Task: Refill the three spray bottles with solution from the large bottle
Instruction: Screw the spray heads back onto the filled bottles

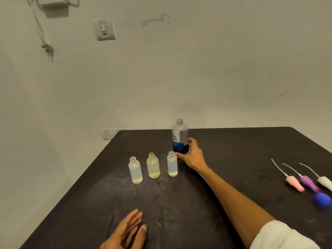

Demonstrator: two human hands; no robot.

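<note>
Right hand gripping big bottle low on its body; pouring not yet begun.

Big bottle is standing upright, uncapped, at the table's far middle, clear above, blue label below; thumb and fingers are wrapping its lower half. Likely thin, squeezable plastic, moderately heavy if full; hold at mid-body would be steadier, since squeezing could spurt liquid from the open neck. Three small bottles are standing in a row just left of it, uncapped, frosted, each showing a little liquid at the bottom; light, easily tipped, narrow necks. Left hand is resting flat, fingers straight, holding nothing. Three spray heads and a blue cap are lying at right.
</note>
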